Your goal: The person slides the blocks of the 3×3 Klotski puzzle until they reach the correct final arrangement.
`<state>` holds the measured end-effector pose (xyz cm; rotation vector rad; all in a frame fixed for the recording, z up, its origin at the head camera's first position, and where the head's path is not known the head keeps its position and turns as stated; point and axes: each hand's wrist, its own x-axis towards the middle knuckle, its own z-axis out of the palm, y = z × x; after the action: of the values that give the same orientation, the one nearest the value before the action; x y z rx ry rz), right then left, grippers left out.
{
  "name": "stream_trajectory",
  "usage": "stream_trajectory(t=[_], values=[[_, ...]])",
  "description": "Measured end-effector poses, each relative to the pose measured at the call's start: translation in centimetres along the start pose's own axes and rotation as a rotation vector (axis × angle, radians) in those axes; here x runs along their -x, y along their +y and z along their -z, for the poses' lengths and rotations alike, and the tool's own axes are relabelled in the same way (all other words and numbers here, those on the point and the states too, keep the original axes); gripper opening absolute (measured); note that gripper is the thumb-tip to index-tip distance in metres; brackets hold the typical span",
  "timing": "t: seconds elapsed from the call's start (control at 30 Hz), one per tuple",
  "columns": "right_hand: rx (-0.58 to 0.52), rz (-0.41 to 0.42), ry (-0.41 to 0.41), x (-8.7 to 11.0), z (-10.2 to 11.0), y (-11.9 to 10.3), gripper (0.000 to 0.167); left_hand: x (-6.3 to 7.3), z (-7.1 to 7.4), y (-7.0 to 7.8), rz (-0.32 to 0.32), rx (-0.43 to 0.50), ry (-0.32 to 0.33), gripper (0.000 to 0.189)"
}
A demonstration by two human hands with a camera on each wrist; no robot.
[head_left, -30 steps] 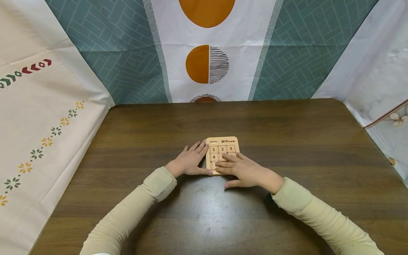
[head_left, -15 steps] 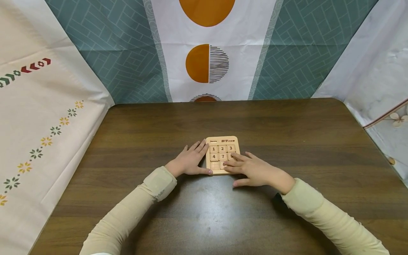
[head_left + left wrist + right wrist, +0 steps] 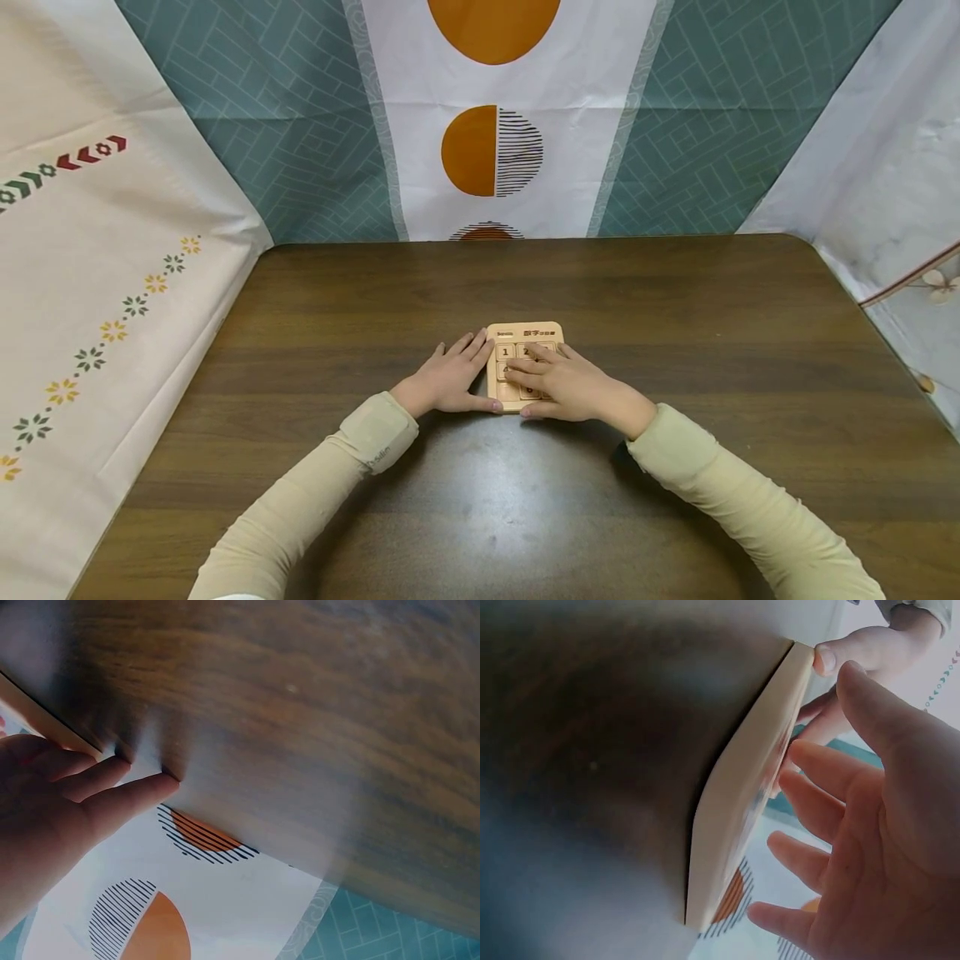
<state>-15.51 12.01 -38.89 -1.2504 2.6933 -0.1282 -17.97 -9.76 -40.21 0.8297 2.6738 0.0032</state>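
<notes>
A light wooden sliding number puzzle (image 3: 525,326) lies flat on the brown table. Tiles 1 and 2 show in its top row, and the lower-left cell is bare wood. My left hand (image 3: 453,382) lies along the puzzle's left edge, fingers straight, with the thumb at the lower-left corner. In the left wrist view, its fingers (image 3: 127,796) extend beside the puzzle's edge (image 3: 45,724). My right hand (image 3: 572,390) spreads over the middle and right tiles, hiding several of them. The right wrist view shows its fingers (image 3: 806,859) slightly bent above the puzzle face; contact cannot be told.
The wood-grain table (image 3: 675,308) extends on all sides of the puzzle. Behind it hangs a green and white patterned cloth (image 3: 300,167). Pale cloths stand at the left (image 3: 67,292) and right (image 3: 885,183).
My right hand drew back to the right, uncovering tiles 7 and 6, then returned left over the tiles. A bottom-row tile appears to have slid right. The left hand stayed in place.
</notes>
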Motion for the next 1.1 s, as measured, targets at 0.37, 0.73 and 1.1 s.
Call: stream_trajectory(t=[0.37,0.73,1.1], values=[[-0.013,-0.006,0.004,-0.1,-0.2,-0.3,0.063,0.0,0.2,0.2,0.008,-0.009,-0.011,0.102],[0.015,0.014,-0.015,1.1,-0.5,-1.7,0.065,0.0,0.1,0.0,-0.004,-0.012,0.012,0.101],[-0.015,-0.009,0.01,1.7,-0.3,-1.1,0.063,-0.1,-0.1,0.0,0.0,-0.002,0.006,0.102]])
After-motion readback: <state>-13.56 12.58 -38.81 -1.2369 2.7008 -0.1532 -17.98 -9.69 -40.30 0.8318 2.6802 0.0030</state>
